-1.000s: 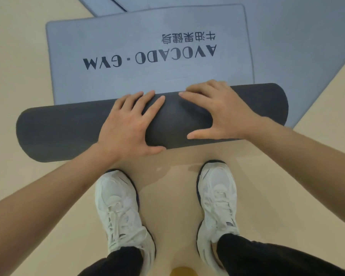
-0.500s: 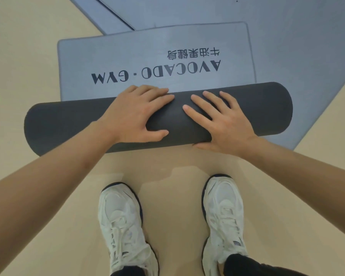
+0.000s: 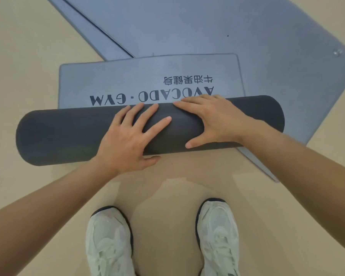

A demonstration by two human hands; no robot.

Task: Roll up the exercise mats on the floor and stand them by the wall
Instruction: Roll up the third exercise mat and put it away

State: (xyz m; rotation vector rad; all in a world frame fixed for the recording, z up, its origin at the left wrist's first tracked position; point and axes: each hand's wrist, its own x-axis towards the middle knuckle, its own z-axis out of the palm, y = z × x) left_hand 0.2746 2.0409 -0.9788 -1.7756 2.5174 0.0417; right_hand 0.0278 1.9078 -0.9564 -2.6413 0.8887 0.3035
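Note:
A dark grey roll [image 3: 64,134] of a partly rolled exercise mat lies across the floor in front of me. Its flat, unrolled end [image 3: 116,76] is blue-grey and printed "AVOCADO · GYM" upside down. My left hand [image 3: 127,136] presses flat on the roll's middle with fingers spread. My right hand [image 3: 213,120] lies over the roll beside it, fingers reaching the far top edge and thumb on the near side.
Two more flat blue-grey mats [image 3: 207,28] lie overlapped beyond and to the right, one edge [image 3: 259,164] running under the roll's right end. My white sneakers [image 3: 110,242] stand on the beige floor [image 3: 18,46] behind the roll.
The roll has moved forward over the flat end, now reaching the bottom of the printed letters. Both hands shifted on top of it, and my feet lie further behind.

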